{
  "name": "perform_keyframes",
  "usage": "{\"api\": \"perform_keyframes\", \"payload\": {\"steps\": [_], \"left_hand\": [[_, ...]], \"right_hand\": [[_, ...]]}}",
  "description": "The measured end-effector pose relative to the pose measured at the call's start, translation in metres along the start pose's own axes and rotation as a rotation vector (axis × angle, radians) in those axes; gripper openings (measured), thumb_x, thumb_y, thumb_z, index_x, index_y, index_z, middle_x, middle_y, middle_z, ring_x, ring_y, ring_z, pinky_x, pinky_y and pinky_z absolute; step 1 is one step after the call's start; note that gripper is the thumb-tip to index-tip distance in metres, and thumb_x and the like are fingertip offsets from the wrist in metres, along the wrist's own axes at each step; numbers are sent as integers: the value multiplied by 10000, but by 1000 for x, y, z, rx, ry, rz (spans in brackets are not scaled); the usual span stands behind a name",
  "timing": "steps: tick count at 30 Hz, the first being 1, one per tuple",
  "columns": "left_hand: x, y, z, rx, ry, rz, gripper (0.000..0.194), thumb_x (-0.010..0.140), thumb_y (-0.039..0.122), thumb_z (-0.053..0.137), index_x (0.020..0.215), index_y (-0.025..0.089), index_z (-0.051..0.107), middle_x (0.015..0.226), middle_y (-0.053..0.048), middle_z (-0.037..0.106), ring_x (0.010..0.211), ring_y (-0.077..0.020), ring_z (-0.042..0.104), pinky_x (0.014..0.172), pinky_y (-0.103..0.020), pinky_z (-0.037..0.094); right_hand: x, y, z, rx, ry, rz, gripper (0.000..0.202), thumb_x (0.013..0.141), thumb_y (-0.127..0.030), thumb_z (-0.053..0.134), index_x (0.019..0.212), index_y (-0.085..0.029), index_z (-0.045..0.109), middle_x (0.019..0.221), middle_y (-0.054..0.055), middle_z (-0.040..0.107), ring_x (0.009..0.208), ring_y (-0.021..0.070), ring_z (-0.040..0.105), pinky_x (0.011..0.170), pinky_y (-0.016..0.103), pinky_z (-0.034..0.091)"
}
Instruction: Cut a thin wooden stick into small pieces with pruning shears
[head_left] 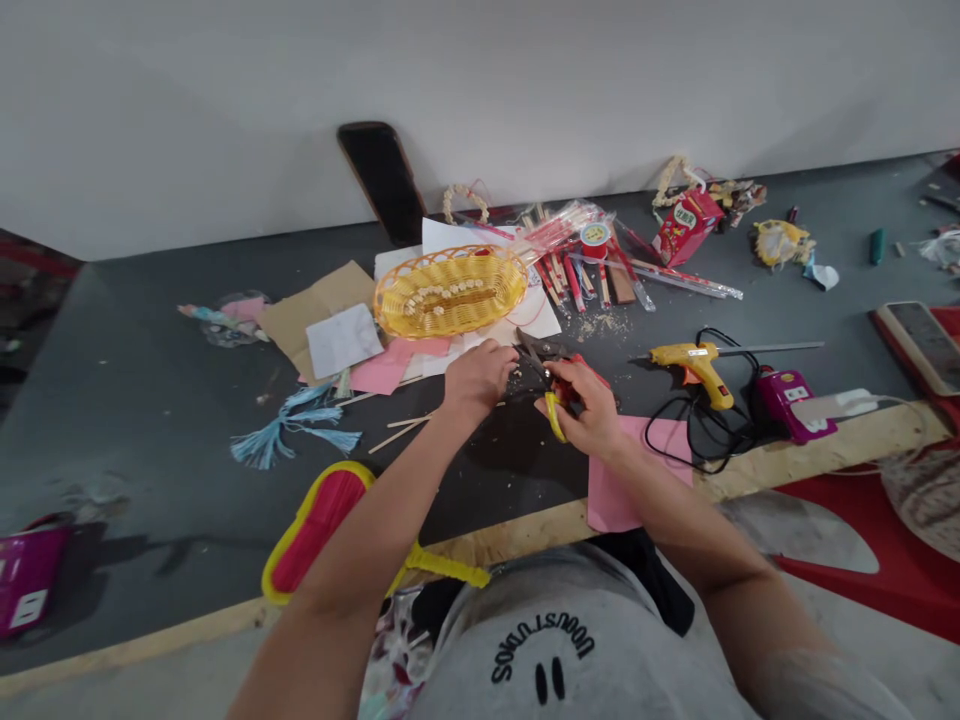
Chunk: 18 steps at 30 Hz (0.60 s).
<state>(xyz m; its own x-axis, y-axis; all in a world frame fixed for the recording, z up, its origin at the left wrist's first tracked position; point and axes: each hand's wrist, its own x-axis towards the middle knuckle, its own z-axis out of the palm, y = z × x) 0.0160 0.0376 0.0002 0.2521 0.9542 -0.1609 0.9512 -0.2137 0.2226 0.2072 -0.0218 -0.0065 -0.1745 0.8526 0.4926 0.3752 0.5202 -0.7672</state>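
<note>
My right hand (585, 405) grips a pair of scissors (555, 415) by its yellow handle, blades pointing up and left toward my other hand. Close by that hand lies a dark tool with red handles (596, 368), partly covered by my fingers. My left hand (480, 380) is closed just left of the blades, its fingertips pinched together; whatever is between them is too small or hidden to make out. Beyond both hands, a yellow woven basket (450, 328) holds a row of small pale pieces. Thin wooden sticks (401, 432) lie beside my left forearm.
Right of my hands are a yellow glue gun (701, 370), its black cord and a purple power socket (795, 400). Pink paper (619, 490) lies under my right forearm. A red-and-yellow paddle-shaped object (322, 525), blue tassels (289, 425) and a leaning phone (384, 185) are leftward.
</note>
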Motion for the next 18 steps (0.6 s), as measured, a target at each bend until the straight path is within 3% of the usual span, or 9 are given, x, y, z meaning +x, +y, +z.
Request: {"api": "perform_keyframes", "payload": {"steps": [7,10,12,18], "left_hand": [[-3,0,2,-97,39,31,227,927,225,503,983,211,723,1049,-74,710,951,-210,652,764,-288,463],[-20,-6,-5,-570,124,-85,128,836,271,619,854,195,721,751,-18,678,671,-148,578,633,-259,419],[-31,-9,-8,-865,151,-169,161,767,341,692,764,180,705,638,5,619,577,-122,499,553,-243,362],[-52,-7,-12,-1428,134,-346,358,566,351,875,843,159,755,731,-18,684,614,-96,536,536,-193,367]], "right_hand": [[1,1,-1,3,-5,0,379,881,-358,672,1236,-241,612,944,51,696,717,162,621,643,310,551],[1,1,-2,-27,3,15,379,880,-375,668,1231,-242,619,936,51,693,741,173,630,678,329,558],[0,0,-3,-29,12,22,380,878,-375,676,1230,-241,625,948,54,691,763,175,640,692,328,559],[0,-2,-3,-9,13,-2,397,868,-380,711,1232,-245,629,978,58,697,756,171,649,693,318,564]]}}
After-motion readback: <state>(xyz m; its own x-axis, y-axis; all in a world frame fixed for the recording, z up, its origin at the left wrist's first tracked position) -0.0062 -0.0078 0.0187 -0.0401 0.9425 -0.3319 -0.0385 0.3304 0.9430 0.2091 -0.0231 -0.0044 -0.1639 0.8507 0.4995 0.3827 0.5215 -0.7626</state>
